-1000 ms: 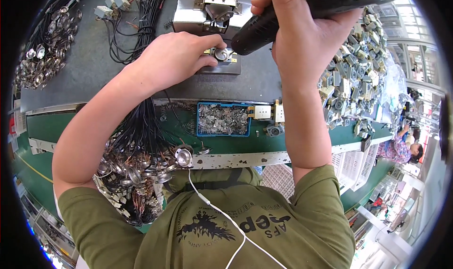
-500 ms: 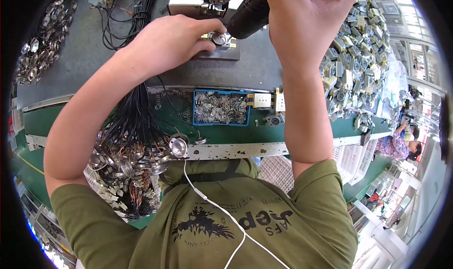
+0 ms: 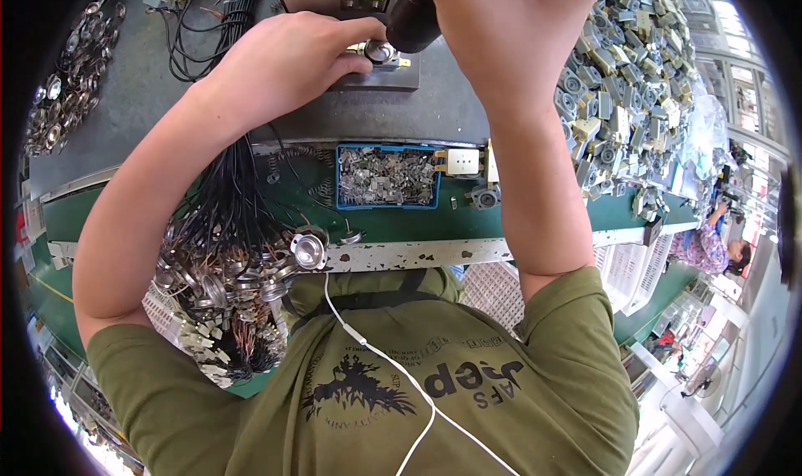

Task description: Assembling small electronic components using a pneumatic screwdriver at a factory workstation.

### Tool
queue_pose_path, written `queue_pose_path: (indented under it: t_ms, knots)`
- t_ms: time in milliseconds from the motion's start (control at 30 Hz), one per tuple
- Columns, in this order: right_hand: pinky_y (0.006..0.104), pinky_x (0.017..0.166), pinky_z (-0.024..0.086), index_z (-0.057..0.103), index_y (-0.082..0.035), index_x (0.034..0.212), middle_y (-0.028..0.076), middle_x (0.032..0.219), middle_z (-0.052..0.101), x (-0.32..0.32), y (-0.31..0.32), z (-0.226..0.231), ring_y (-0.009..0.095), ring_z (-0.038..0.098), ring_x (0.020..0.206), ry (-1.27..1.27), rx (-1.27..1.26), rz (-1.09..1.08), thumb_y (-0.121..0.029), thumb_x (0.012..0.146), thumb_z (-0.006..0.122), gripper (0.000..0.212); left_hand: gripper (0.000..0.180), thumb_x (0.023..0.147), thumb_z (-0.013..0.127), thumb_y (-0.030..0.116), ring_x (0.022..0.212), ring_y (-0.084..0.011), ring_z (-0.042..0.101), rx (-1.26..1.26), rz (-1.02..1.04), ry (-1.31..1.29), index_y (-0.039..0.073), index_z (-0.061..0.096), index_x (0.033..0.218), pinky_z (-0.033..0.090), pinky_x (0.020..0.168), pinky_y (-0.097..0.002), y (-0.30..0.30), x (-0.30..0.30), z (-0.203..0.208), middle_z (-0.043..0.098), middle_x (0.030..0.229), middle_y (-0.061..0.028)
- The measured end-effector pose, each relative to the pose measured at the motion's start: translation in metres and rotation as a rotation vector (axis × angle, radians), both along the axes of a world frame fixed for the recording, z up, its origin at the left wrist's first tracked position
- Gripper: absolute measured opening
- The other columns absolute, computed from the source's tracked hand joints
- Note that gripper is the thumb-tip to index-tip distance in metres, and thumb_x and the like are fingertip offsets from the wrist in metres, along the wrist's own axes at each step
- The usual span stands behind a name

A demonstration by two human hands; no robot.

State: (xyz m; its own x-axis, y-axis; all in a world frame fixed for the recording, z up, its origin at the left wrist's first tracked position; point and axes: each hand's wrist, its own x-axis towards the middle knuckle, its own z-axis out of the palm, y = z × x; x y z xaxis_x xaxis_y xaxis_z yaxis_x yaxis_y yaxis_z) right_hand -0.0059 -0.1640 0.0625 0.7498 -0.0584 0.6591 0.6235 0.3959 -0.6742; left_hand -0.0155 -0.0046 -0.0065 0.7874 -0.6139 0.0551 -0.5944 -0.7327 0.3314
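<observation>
My left hand (image 3: 296,63) reaches to a small metal block (image 3: 393,79) on the bench. Its thumb and forefinger pinch a small part with a round, shiny metal cap (image 3: 380,52) and brass tabs, which rests at the block. Just above and right of the cap is the rounded end of a black cylindrical tool (image 3: 413,21), like an electric screwdriver. My right hand (image 3: 522,33) is closed round this tool, its fingers largely cut off by the upper edge. Whether the tool touches the part I cannot tell.
A blue tray (image 3: 337,179) of small metal pieces sits near the front edge beside a white block (image 3: 462,161). Black wires (image 3: 230,179) with metal caps hang over the edge at left. Grey switch-like parts (image 3: 614,83) are heaped at right. Metal caps (image 3: 71,83) lie far left.
The black tool has swung more upright, and my right hand has shifted left and up with it. My left hand keeps its pinch on the capped part. The whole view has shifted slightly.
</observation>
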Motion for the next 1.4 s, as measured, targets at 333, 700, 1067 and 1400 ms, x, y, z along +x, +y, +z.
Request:
queue_pose_path:
  t_ms: [333, 700, 1067, 1400]
  knots:
    - [0.0306, 0.073, 0.060, 0.039, 0.001, 0.135, 0.015, 0.105, 0.070, -0.011, -0.063, -0.007, 0.018, 0.070, 0.088, 0.055, -0.073, -0.139, 0.001, 0.091, 0.073, 0.056, 0.027, 0.084, 0.070, 0.018, 0.097, -0.0241, 0.067, 0.019, -0.270, -0.441, 0.014, 0.066, 0.111, 0.054, 0.083, -0.0398, -0.024, -0.025, 0.018, 0.065, 0.089, -0.0047]
    - [0.0347, 0.080, 0.059, 0.042, 0.002, 0.140, 0.019, 0.111, 0.070, -0.014, -0.067, 0.006, 0.023, 0.071, 0.098, 0.010, -0.140, -0.182, -0.005, 0.096, 0.070, 0.053, 0.005, 0.079, 0.070, 0.018, 0.098, -0.0162, 0.064, 0.227, -0.660, -0.126, 0.018, 0.073, 0.083, 0.048, 0.083, -0.0314, -0.047, -0.067, -0.012, 0.067, 0.084, 0.0031]
    - [0.0388, 0.086, 0.058, 0.045, 0.002, 0.144, 0.023, 0.116, 0.071, 0.029, -0.016, 0.024, 0.027, 0.071, 0.109, -0.125, -0.143, -0.232, -0.010, 0.100, 0.067, 0.051, 0.012, 0.087, 0.061, 0.011, 0.091, -0.0278, 0.065, -0.057, -0.551, 0.210, 0.007, 0.064, 0.097, 0.052, 0.079, -0.0425, -0.045, -0.060, -0.004, 0.062, 0.091, -0.0073]
    - [0.0253, 0.058, 0.056, 0.048, -0.002, 0.123, 0.008, 0.092, 0.069, 0.027, 0.015, 0.026, 0.012, 0.067, 0.067, 0.055, -0.034, -0.250, 0.005, 0.088, 0.076, 0.046, 0.017, 0.083, 0.066, 0.010, 0.093, -0.0308, 0.069, -0.120, -0.556, 0.175, 0.005, 0.066, 0.100, 0.054, 0.080, -0.0436, -0.041, -0.058, -0.004, 0.067, 0.091, -0.0102]
